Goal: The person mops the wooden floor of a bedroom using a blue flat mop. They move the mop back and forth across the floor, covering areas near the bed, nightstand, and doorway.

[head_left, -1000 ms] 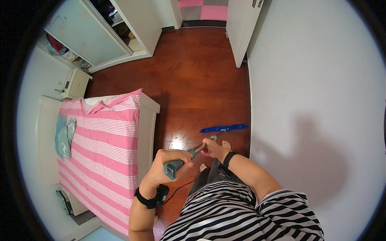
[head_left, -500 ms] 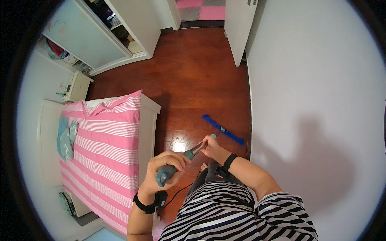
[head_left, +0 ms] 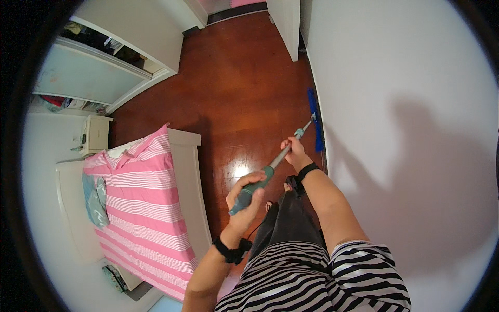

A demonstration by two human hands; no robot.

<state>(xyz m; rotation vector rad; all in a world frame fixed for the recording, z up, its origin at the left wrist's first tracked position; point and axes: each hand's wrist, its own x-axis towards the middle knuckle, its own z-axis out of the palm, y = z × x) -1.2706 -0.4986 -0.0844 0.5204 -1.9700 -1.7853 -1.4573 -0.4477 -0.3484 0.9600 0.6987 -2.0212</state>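
A flat mop (head_left: 279,158) slants from my left hand up to the right. Its long blue head (head_left: 318,139) lies on the floor against the foot of the right wall, running along it. The grey-green grip at the top end is wrapped by my left hand (head_left: 246,204). Lower on the metal shaft, just short of a pale green collar (head_left: 299,133), my right hand (head_left: 295,151) is closed around it. Both wrists wear black bands.
A bed (head_left: 143,200) with pink striped bedding stands on the left, a white nightstand (head_left: 96,134) beyond it. An open-fronted wardrobe (head_left: 91,67) is at the far left. A white door (head_left: 285,28) stands open ahead, near the right wall (head_left: 395,67). Brown floorboards (head_left: 234,78) lie between.
The mop head has moved to the right and farther away, turning from a slant across the floor to lie along the wall. Both hands have followed to the right and forward, still gripping.
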